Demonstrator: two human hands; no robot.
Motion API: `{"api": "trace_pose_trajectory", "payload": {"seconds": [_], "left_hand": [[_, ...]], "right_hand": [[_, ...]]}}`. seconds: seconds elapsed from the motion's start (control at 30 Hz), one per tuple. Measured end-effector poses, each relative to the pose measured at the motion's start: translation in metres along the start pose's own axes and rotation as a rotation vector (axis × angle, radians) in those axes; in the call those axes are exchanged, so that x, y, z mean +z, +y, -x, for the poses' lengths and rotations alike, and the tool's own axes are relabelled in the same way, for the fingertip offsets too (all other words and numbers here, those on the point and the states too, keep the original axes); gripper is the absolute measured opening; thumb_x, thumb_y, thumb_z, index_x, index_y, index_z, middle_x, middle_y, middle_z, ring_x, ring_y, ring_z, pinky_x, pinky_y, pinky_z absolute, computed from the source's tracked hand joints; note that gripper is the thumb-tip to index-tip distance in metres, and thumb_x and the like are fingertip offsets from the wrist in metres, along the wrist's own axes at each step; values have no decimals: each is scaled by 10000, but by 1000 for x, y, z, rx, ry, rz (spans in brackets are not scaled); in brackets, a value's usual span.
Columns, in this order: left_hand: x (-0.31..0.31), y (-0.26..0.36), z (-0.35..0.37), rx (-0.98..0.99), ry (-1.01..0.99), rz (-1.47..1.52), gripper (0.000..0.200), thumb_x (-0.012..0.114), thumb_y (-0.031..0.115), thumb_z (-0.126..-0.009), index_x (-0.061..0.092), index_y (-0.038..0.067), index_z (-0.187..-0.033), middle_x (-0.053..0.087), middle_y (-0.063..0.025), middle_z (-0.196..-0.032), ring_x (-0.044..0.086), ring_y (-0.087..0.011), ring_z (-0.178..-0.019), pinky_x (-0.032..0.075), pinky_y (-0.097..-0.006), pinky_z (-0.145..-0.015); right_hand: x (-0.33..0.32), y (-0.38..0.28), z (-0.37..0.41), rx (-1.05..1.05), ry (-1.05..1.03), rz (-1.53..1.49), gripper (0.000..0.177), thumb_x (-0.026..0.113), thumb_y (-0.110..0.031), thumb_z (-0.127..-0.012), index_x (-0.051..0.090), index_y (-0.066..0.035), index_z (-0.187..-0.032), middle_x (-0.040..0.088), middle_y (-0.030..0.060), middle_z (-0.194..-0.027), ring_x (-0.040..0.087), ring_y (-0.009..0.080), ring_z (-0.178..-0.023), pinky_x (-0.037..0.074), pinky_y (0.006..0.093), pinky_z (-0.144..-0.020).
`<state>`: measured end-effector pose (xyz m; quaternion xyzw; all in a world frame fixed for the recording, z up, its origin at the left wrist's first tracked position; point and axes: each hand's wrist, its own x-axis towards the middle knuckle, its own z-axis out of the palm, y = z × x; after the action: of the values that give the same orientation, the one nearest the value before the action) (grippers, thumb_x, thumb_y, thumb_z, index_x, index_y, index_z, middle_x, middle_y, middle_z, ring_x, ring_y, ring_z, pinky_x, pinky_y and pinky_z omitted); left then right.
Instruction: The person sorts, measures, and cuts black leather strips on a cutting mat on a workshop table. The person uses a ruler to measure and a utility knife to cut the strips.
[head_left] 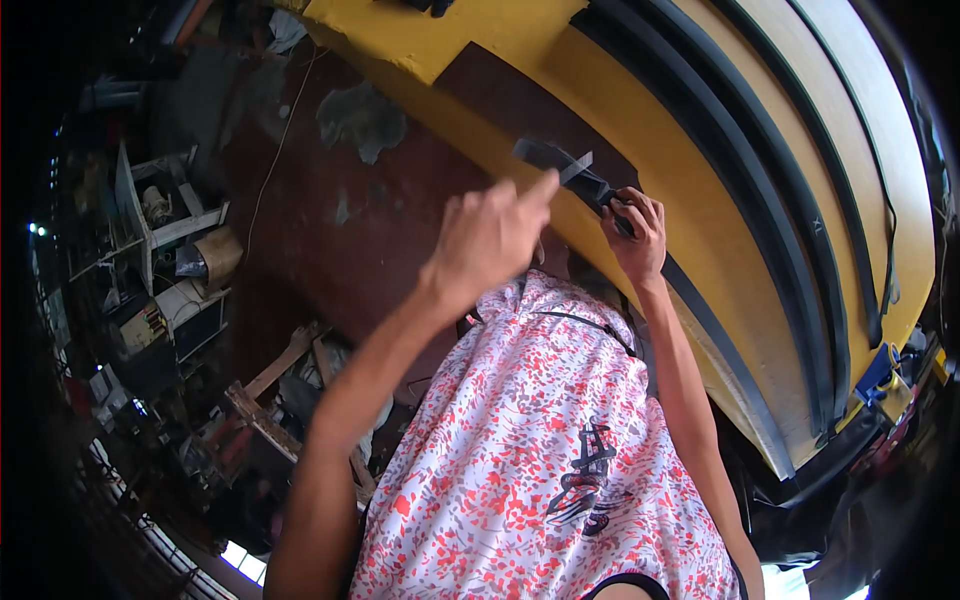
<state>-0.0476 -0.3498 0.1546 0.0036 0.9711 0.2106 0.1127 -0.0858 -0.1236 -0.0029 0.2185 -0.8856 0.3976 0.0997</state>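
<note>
My left hand is smeared by motion at the edge of the yellow surface, its fingers curled and the index fingertip close to a thin pale strip. Whether it grips that strip I cannot make out. My right hand is closed around a black strip, whose blurred far end reaches up and left past my left fingertips. Both hands are over the near edge of a large curved yellow panel with a dark brown patch on it.
Long black strips run along the curved yellow panel. On the left are a brown-red floor with grey patches, a thin cable and a wooden frame among clutter. A blue tool sits at the panel's lower right.
</note>
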Motion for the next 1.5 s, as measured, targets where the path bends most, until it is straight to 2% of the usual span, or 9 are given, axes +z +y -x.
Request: {"api": "trace_pose_trajectory", "payload": {"seconds": [0.13, 0.2, 0.3, 0.37, 0.5, 0.8, 1.17, 1.27, 1.5], "left_hand": [[41, -54, -122, 333, 340, -180, 432, 618, 191, -919, 601, 265, -1345, 607, -138, -880, 646, -316, -801, 541, -433, -690], [77, -74, -181, 373, 311, -296, 439, 624, 200, -915, 603, 288, -1345, 624, -134, -951, 632, -311, -888, 520, -442, -778], [91, -70, -205, 499, 506, -375, 427, 645, 229, -900, 621, 255, -1325, 629, -121, -1051, 589, -302, -1024, 460, -447, -909], [66, -41, -174, 511, 317, -121, 461, 714, 317, -845, 649, 129, -1262, 611, -101, -1152, 558, -264, -1109, 408, -429, -971], [79, -36, -106, 720, -45, -72, 630, 766, 272, -788, 566, 147, -1371, 603, -78, -1210, 548, -233, -1176, 397, -444, -1009], [135, -62, -112, 897, 1, -102, 555, 616, 105, -855, 507, 92, -1399, 609, -56, -1165, 571, -220, -1099, 435, -415, -952], [110, -71, -115, 933, -67, -287, 558, 590, 101, -839, 480, -24, -1372, 569, -145, -1165, 562, -288, -1060, 476, -402, -948], [89, -76, -117, 782, -81, -99, 673, 732, 106, -784, 461, -39, -1382, 568, -174, -1133, 554, -325, -1038, 470, -419, -917], [-35, -166, -194, 460, 184, -185, 664, 716, 174, -854, 437, -11, -1427, 560, -209, -1139, 522, -391, -1046, 438, -458, -917]], "right_hand": [[1, 3, 1, -18, 7, -7, 206, 778, -51, -721, 707, -79, -912, 685, 41, -1063, 606, 280, -908, 523, 355, -802], [2, 4, 1, -8, 7, 16, 202, 781, -56, -723, 708, -77, -911, 686, 41, -1064, 607, 279, -912, 524, 358, -801], [3, 5, 1, -8, 0, 20, 199, 786, -67, -724, 710, -79, -907, 685, 42, -1065, 609, 278, -918, 528, 356, -798], [3, 3, 1, 6, 1, 16, 195, 786, -73, -725, 710, -83, -905, 684, 39, -1065, 611, 277, -921, 530, 354, -794], [1, -1, 0, 10, 9, 6, 182, 780, -84, -731, 711, -97, -899, 680, 26, -1067, 615, 275, -925, 536, 353, -783], [2, -4, 0, 37, 11, 6, 159, 776, -81, -727, 695, -92, -864, 675, 18, -1072, 617, 277, -916, 542, 356, -771], [2, -3, 0, 27, 10, 3, 156, 772, -98, -737, 696, -93, -873, 668, 17, -1079, 617, 272, -929, 545, 350, -787], [4, -3, 1, 29, 11, -8, 156, 769, -97, -742, 690, -90, -876, 665, 16, -1077, 617, 273, -933, 546, 350, -796], [2, -6, -2, 44, 3, 14, 169, 777, -89, -737, 696, -87, -885, 672, 30, -1088, 621, 277, -947, 546, 367, -820]]}}
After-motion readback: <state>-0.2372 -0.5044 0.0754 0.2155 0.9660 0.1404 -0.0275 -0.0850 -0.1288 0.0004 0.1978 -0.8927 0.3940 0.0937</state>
